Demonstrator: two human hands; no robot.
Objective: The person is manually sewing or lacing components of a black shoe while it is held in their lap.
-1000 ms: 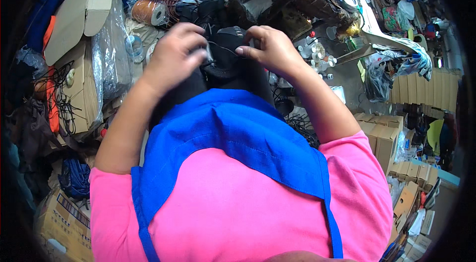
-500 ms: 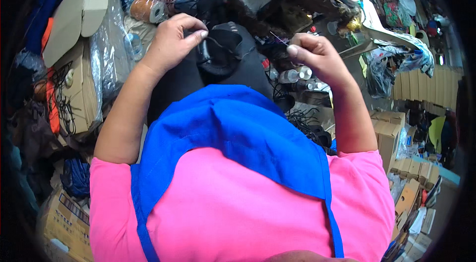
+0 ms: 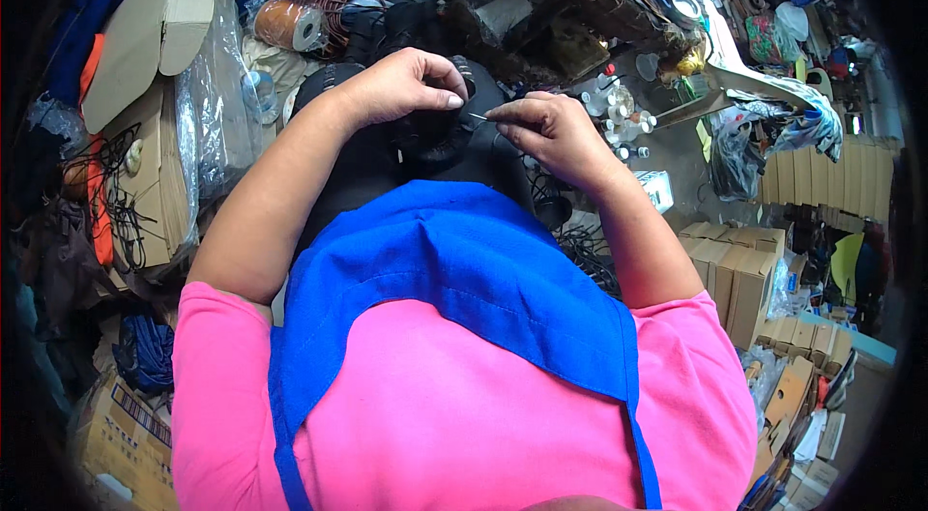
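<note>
On my lap, between dark-clothed knees, rests a black, shoe-like item (image 3: 432,142), partly hidden behind my hands. My left hand (image 3: 411,90) is over its upper edge with thumb and forefinger closed in a pinch; what lies between them is too dark to make out. Just to the right, my right hand (image 3: 553,129) is closed on a thin, pale needle (image 3: 478,116). The needle's tip points left toward my left thumb and the black item. A blue apron (image 3: 425,231) covers the near part of my lap.
Cardboard (image 3: 184,8) and clear plastic (image 3: 217,86) stand at the left. A spool of orange cord (image 3: 288,25) lies beyond my left hand. Several small bottles (image 3: 619,110) stand right of my right hand, with cardboard boxes (image 3: 739,264) farther right.
My hands, wide apart before, have come together over the lap. The right hand brought the needle leftward; the left hand moved right and slightly nearer.
</note>
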